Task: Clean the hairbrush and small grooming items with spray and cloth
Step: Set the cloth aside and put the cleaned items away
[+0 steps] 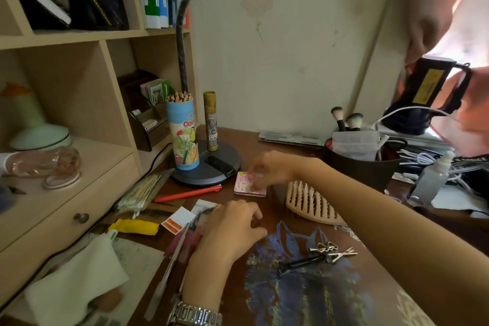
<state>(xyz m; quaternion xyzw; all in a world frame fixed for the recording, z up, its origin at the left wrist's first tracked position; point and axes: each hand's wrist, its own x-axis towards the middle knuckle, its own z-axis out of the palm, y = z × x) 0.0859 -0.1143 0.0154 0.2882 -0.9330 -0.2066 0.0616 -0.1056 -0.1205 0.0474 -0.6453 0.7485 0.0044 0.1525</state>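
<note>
A peach hairbrush (309, 202) lies bristles-up on the brown desk, partly under my right forearm. My right hand (270, 167) reaches over to a small pink square compact (244, 185) and its fingertips pinch the compact's near edge; motion blur hides the detail. My left hand (232, 230), with a metal watch on the wrist, rests on the desk over some photos, fingers loosely curled and holding nothing. Silver hair clips (333, 250) and a black pin (301, 263) lie near the front. A clear spray bottle (432, 178) stands at the right. A white cloth (76, 280) lies at the front left.
A lamp base (211, 167), a coloured-pencil tube (182, 132) and a gold tube (211, 122) stand behind the compact. A dark pot with makeup brushes (360, 164) sits at the right. A red pen (188, 193), cotton swabs (140, 193) and a metal nail file (164, 280) lie at the left by the shelf unit.
</note>
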